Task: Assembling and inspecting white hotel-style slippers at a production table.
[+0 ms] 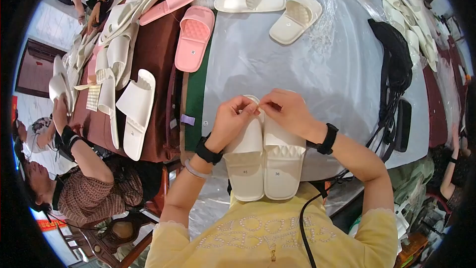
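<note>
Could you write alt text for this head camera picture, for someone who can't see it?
Seen from above, a person's left hand and right hand pinch the top of a pair of white slippers on a grey table. More white and pink slippers lie around.

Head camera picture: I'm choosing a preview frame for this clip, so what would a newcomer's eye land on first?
First, the pair of cream slippers side by side at bottom centre, with the left hand and right hand pinching together at their far end. Next, two pink slippers on the dark red cloth at upper left, among many cream ones. A black bag lies at right on the grey plastic sheet.
</note>
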`<state>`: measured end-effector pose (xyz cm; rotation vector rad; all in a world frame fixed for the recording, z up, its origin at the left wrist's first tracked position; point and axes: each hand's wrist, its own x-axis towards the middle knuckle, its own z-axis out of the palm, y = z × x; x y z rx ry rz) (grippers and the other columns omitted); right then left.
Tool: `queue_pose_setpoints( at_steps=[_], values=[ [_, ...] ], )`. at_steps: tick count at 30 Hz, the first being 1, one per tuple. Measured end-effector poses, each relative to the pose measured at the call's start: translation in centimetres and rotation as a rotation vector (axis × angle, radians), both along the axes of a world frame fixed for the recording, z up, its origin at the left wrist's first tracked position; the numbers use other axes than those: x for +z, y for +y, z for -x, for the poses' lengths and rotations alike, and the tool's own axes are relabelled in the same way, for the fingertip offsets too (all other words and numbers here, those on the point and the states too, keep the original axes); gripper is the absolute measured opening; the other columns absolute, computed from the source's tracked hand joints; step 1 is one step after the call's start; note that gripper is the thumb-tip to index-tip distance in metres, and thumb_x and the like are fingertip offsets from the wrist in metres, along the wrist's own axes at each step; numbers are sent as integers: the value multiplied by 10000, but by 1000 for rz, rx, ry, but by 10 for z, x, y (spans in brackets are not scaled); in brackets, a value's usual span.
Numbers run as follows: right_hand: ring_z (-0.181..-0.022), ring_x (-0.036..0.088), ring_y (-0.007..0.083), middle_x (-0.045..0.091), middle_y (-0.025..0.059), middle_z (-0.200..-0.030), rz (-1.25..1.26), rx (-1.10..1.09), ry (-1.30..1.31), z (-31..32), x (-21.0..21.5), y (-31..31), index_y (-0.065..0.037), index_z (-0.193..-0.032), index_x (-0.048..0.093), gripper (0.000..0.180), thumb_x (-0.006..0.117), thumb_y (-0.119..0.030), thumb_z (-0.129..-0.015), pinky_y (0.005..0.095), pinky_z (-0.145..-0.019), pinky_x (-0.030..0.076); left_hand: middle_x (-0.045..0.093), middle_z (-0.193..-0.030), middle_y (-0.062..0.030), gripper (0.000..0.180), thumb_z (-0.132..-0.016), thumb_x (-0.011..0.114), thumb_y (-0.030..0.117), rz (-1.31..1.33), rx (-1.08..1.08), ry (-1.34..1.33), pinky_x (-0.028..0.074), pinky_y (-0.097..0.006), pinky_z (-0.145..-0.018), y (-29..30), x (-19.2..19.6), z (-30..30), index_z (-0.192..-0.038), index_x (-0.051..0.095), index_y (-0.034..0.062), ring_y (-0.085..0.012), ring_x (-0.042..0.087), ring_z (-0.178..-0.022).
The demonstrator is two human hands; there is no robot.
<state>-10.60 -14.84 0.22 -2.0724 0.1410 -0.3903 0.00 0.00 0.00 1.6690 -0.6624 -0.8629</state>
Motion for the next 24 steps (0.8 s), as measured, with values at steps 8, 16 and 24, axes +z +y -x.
queue_pose_setpoints(
  at_steps=[8,16,24],
  values=[
    [-629,566,267,587,107,-748,-14,-15,-48,-1,-1,1,-35,-784,599,35,583,-57,-763,334,-571,443,627,-805,-46,127,-871,557,112,17,7,61,462,-226,-710,4,3,-1,-870,584,-12,-96,593,-764],
    [-632,565,260,580,107,-736,-26,-9,-51,-4,0,2,-36,-789,593,39,594,-63,-761,338,-571,441,627,-809,-47,119,-869,557,109,36,13,71,464,-225,-712,3,1,-3,-883,586,-6,-101,601,-781],
    [-632,565,260,574,112,-732,-8,3,-59,-4,-1,1,-34,-787,590,38,595,-61,-761,335,-572,441,629,-811,-40,122,-864,568,114,29,-17,12,466,-225,-684,5,-4,-5,-891,588,-3,-99,603,-773]
  ],
)
